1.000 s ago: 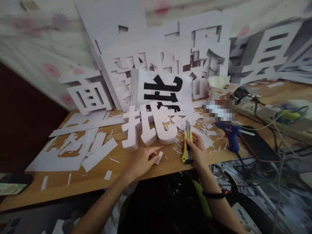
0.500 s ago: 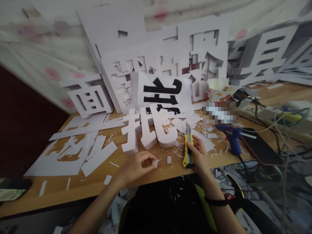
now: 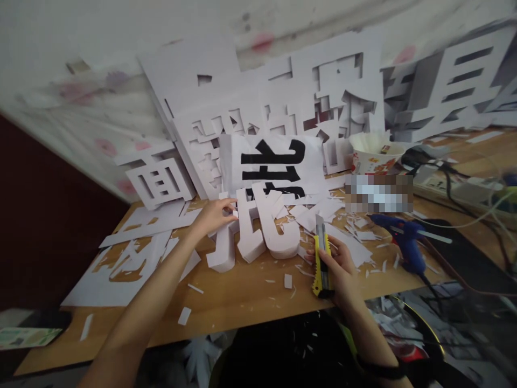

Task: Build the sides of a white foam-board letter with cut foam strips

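My left hand is over the left part of a thick white cut-out character, which stands on the table in separate strokes. Pinched between its thumb and fingertips is a small white foam piece. My right hand is wrapped around a yellow and black utility knife, its blade out and pointing up and away from me. Behind the character leans a white sheet printed with a black character. Part of the left stroke is hidden by my left hand.
White boards with cut-out shapes lean against the wall. Rightward are a paper cup, a blue glue gun with its cord, and a power strip. White scraps litter the wood table. A phone lies at the left edge.
My left hand has moved forward from the table's front to the character's left stroke, carrying the small foam piece. My right hand keeps its hold on the knife. The view has shifted slightly.
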### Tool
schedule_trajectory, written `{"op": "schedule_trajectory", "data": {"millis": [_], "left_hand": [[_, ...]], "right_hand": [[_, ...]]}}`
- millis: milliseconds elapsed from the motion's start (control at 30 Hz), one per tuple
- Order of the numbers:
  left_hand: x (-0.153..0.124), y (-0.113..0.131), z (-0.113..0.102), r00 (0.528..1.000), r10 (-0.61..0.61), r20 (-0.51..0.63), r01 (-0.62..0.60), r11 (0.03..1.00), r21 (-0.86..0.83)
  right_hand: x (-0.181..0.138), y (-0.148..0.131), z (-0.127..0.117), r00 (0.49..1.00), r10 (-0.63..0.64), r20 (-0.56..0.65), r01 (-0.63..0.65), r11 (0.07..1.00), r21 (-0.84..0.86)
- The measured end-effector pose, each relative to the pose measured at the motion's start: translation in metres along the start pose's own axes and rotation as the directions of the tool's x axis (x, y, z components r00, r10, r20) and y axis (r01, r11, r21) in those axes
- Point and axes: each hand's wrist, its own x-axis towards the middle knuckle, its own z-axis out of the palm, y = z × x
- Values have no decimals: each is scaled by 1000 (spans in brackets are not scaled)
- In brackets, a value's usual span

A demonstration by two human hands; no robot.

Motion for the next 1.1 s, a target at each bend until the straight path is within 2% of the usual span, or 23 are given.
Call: {"op": "schedule_trajectory", "data": {"millis": [133, 267, 367, 467, 533, 567, 667, 733, 833, 900, 1000, 1100], "left_hand": [[6, 5, -9, 998, -14, 56, 10, 997, 74], [18, 8, -13, 990, -7, 138, -13, 990, 139], [27, 8, -10, 980, -8, 198, -21, 989, 146], [29, 8, -9, 979, -34, 200, 12, 994, 111], [22, 12, -12, 988, -41, 147, 30, 997, 71], [15, 16, -13, 996, -41, 85, 37, 998, 50], [-26, 38, -12, 981, -24, -192, 19, 1000, -25], [-64, 57, -1, 957, 29, -289, -54, 995, -81], [-117, 79, 32, 985, 144, -92, -158, 972, -175], [-138, 86, 60, 987, 161, 6, -157, 968, -194], [-143, 94, 94, 993, 114, 24, -107, 976, -192], [-129, 104, 111, 994, 107, 29, -99, 974, -202]], "right_hand": [[1, 0, -2, 999, 24, 35, -24, 1000, 2], [0, -2, 0, 1000, 9, 10, -9, 1000, -12], [-1, -3, 0, 1000, 6, 17, -5, 1000, -27], [-1, -1, 0, 1000, -2, 19, 3, 1000, -27], [-1, 1, 2, 999, -40, 5, 40, 999, -31], [-1, 2, 4, 998, -66, -1, 66, 997, -39], [0, 4, 8, 991, -134, -12, 132, 986, -99], [-1, 4, 10, 990, -144, 6, 144, 981, -127], [-1, 5, 11, 988, -151, 35, 154, 980, -126], [0, 7, 10, 985, -167, 37, 171, 974, -146], [2, 11, 8, 978, -209, 29, 210, 957, -201], [5, 14, 7, 963, -268, 17, 261, 922, -286]]}}
